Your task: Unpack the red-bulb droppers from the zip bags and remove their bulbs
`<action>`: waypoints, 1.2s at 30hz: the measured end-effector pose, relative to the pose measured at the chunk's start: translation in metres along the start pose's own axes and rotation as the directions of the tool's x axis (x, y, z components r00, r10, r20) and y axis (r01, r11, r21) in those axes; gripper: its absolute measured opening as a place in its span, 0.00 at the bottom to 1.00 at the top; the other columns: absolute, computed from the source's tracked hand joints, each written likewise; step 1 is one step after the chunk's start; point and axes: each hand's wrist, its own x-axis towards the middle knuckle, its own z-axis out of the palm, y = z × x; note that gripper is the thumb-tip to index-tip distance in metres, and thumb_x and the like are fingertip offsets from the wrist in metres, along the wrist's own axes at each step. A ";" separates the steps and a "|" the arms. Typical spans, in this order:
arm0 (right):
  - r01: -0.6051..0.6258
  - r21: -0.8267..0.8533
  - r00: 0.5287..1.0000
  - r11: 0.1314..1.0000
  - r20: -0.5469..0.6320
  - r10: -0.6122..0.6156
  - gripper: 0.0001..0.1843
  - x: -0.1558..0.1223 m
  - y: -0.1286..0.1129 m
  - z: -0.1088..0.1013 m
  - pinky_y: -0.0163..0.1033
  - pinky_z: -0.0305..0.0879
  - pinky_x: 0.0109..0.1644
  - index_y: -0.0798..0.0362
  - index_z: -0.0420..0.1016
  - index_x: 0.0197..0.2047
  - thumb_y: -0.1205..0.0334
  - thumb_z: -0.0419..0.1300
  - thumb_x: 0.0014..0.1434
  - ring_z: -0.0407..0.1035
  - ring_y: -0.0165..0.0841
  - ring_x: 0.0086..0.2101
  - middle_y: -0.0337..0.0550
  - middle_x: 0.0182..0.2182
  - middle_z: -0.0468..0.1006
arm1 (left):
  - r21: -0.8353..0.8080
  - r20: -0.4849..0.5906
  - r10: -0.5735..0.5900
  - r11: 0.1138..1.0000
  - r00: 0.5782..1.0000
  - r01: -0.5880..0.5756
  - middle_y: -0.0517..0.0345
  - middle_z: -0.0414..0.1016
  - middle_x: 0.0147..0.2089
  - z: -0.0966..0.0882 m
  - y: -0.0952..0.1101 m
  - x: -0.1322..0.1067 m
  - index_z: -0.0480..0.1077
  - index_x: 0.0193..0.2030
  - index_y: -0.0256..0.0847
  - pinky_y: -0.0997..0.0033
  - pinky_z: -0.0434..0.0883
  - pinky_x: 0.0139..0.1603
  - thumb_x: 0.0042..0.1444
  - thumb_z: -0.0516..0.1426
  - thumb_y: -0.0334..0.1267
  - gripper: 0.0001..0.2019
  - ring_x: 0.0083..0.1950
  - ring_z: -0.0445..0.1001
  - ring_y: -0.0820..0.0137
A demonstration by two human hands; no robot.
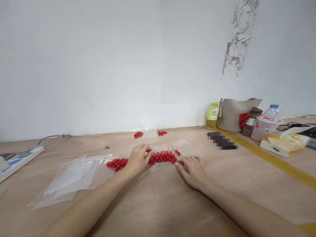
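A row of thin clear tubes with red bulb ends, looking like droppers (162,157), lies on the table in front of me. My left hand (141,157) is at the left end of this row, its fingers bent and closed together by the red bulbs. What is between those fingertips cannot be made out. My right hand (192,169) rests on the table at the row's right end, palm down, fingers loosely stretched and apart. One red bulb (177,152) sits off to the right of the row. Left of my left hand, a pile of red bulbs (118,164) lies on a clear plastic bag (104,163).
More clear bags (68,176) lie at left, near a white power strip (22,162). Two small red-bulb groups (138,134) lie by the wall. A drink bottle (212,116), grey bag (233,114), cup (266,127) and tissue pack (283,143) stand at right. Yellow tape (276,161) crosses the table.
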 end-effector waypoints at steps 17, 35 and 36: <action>0.372 0.075 0.924 0.925 -0.123 -0.362 0.17 -0.005 -0.031 0.007 0.51 0.43 0.56 0.49 0.67 0.50 0.56 0.51 0.58 0.61 0.37 0.47 0.44 0.40 0.75 | -0.279 -0.080 0.239 0.927 0.968 -0.252 0.54 0.71 0.39 -0.013 0.007 -0.079 0.66 0.37 0.40 0.75 0.68 0.37 0.59 0.47 0.30 0.07 0.38 0.71 0.73; 0.548 0.090 0.835 0.832 -0.121 -0.537 0.09 -0.007 -0.030 0.011 0.47 0.44 0.51 0.50 0.72 0.30 0.63 0.52 0.57 0.58 0.29 0.30 0.35 0.19 0.69 | -0.009 0.009 0.375 0.927 0.927 -0.375 0.59 0.68 0.25 -0.009 0.017 -0.079 0.68 0.30 0.39 0.69 0.54 0.33 0.59 0.49 0.35 0.10 0.30 0.61 0.72; 0.554 0.089 0.831 0.828 -0.123 -0.543 0.09 -0.007 -0.030 0.011 0.47 0.44 0.51 0.50 0.72 0.30 0.63 0.52 0.57 0.58 0.29 0.30 0.35 0.19 0.68 | 0.001 0.016 0.381 0.925 0.925 -0.381 0.60 0.68 0.25 -0.009 0.017 -0.080 0.68 0.30 0.39 0.69 0.53 0.33 0.59 0.49 0.34 0.10 0.29 0.61 0.72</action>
